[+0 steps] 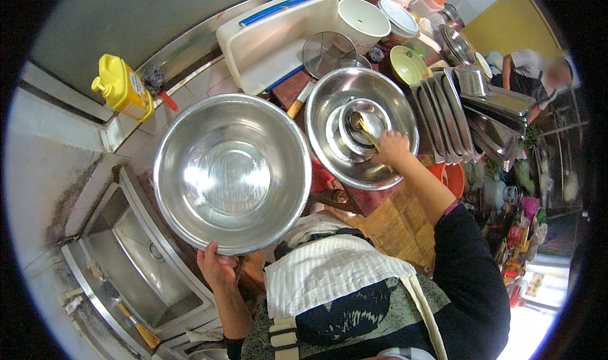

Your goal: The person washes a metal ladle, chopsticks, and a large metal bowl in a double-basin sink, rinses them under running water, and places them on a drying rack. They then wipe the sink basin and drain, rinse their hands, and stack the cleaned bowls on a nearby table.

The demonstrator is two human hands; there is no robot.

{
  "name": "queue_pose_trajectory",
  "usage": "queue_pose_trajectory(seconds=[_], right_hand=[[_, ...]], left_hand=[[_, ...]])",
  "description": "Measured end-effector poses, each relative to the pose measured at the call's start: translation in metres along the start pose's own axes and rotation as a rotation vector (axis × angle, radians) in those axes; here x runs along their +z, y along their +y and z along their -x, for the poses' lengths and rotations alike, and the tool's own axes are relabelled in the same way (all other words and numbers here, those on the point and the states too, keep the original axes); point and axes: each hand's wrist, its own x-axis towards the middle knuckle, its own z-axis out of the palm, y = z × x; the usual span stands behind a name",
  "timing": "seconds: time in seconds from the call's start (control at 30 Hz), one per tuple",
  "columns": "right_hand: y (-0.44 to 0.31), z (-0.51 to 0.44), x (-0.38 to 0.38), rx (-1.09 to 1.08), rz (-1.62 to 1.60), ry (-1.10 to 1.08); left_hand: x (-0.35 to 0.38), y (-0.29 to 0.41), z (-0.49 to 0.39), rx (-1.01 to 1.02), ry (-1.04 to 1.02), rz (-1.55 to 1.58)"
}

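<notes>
My left hand (216, 267) grips the near rim of a large stainless steel basin (232, 179), which holds nothing and is tipped so its inside faces me. To its right stands a second steel basin (327, 156). Smaller steel bowls (388, 118) are nested in the middle of it. My right hand (394, 148) reaches over this basin and holds the golden handle of a ladle or spoon (356, 119). The utensil's round head lies inside the innermost bowl. My fingers hide the end of the handle.
Behind the basins are a white plastic tub (270, 46), a white bucket (363, 20) and a mesh strainer (327, 51). Steel trays (441, 113) stack at right; a person (522, 70) is beyond. A sink (142, 260) lies left, a yellow jug (123, 87) behind it.
</notes>
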Motion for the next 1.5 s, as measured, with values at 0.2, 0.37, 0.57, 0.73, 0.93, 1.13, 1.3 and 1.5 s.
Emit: queue_pose_trajectory(seconds=[0.2, 0.37, 0.57, 0.73, 0.93, 1.13, 1.3, 1.5], right_hand=[[-0.072, -0.054, 0.009, -0.558, 0.094, 0.461], [-0.102, -0.091, 0.039, -0.594, 0.488, 0.347], [-0.081, -0.100, 0.025, -0.809, 0.173, 0.594], [-0.069, -0.084, 0.000, -0.891, -0.224, 0.711], [-0.003, -0.066, -0.034, -0.438, -0.909, 0.929], [0.043, -0.084, 0.019, 0.221, -1.701, 0.658], [0.089, -0.052, 0.058, 0.278, -1.155, 0.277], [0.070, -0.056, 0.064, 0.315, -0.656, 0.122]], left_hand=[[0.000, -0.007, 0.019, -0.004, 0.042, 0.032], [-0.014, -0.010, 0.040, 0.015, 0.085, 0.012], [-0.033, -0.019, 0.053, 0.027, 0.166, 0.019], [-0.032, -0.023, 0.051, 0.049, 0.199, 0.002], [-0.013, -0.018, 0.046, 0.012, 0.067, 0.014], [0.025, -0.021, 0.039, 0.035, 0.036, 0.061], [0.037, -0.016, 0.046, -0.021, 0.046, 0.000], [0.040, -0.017, 0.042, -0.027, -0.010, -0.037]])
